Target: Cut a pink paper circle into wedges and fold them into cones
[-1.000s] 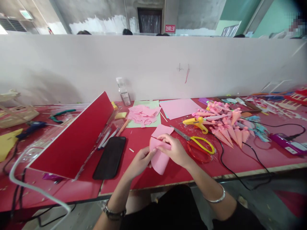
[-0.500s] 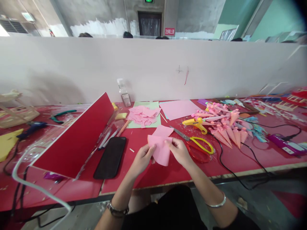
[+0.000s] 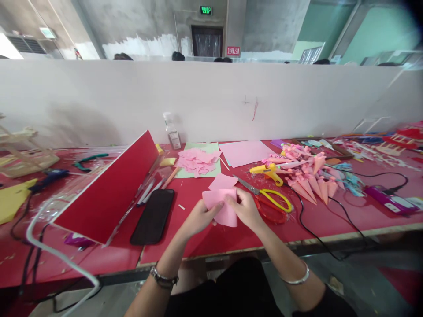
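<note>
Between my hands, above the table's front part, is a piece of pink paper [image 3: 222, 215]. My left hand [image 3: 200, 216] pinches its left side, thumb on the near face and fingers behind. My right hand [image 3: 247, 210] grips the upper right side, with its thumb close to the left thumb. Another pink paper piece [image 3: 223, 181] lies flat on the table just beyond. To the right of my right hand rest scissors [image 3: 276, 200] with yellow and red handles, their blades pointing away to the left.
Pink scraps [image 3: 197, 161] cover a pale green sheet. Right of them lie a pink sheet [image 3: 246, 153], a yellow glue gun [image 3: 268, 171] and a heap of pink paper cones [image 3: 309, 176]. On the left are a black phone [image 3: 152, 216] and a red board [image 3: 112, 193]; a bottle [image 3: 172, 134] stands behind.
My thumbs have come closer together over the pink paper, and my left thumb reaches further across it. The view has tilted slightly upward.
</note>
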Demonstrator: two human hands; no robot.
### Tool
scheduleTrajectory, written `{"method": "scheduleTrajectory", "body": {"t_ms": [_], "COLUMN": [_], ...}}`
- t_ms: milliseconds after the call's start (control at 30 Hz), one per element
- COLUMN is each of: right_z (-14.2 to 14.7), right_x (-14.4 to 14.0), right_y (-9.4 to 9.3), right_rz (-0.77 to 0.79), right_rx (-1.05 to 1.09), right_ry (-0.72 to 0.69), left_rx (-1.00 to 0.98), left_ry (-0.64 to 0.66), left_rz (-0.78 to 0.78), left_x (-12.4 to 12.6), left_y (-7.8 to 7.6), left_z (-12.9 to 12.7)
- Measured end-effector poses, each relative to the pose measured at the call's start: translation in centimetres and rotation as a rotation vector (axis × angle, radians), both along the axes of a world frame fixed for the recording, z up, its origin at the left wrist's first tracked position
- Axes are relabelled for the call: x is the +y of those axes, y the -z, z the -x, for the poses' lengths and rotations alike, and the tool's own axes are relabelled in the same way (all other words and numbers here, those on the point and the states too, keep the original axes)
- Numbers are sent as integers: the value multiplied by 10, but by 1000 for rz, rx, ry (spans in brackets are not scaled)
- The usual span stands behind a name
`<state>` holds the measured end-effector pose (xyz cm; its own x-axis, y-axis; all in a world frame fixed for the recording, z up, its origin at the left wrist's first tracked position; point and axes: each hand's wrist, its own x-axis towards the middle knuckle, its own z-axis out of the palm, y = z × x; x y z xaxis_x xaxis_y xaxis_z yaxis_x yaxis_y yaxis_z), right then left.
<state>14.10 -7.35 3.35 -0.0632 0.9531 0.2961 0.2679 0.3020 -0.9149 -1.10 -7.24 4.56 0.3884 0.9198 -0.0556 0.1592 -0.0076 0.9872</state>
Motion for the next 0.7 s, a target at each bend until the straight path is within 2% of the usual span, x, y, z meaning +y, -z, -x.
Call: {"method": "scheduleTrajectory", "body": {"t_ms": [200,400,700], "right_z": [-5,-13,-21], "right_x": [3,13,33], "right_y": [0,-5,-10], "right_rz": [-10,-16,-87], "right_rx": [-55,-21,-120], "right_ry": [-69,-171,-147], "left_rx": [-32,28,56], "left_ry": [75,82,79], "left_rz": [53,12,5], "left_x": [-1,5,25], "left_y": [-5,-2,-1], "left_z": [-1,-1,1]}}
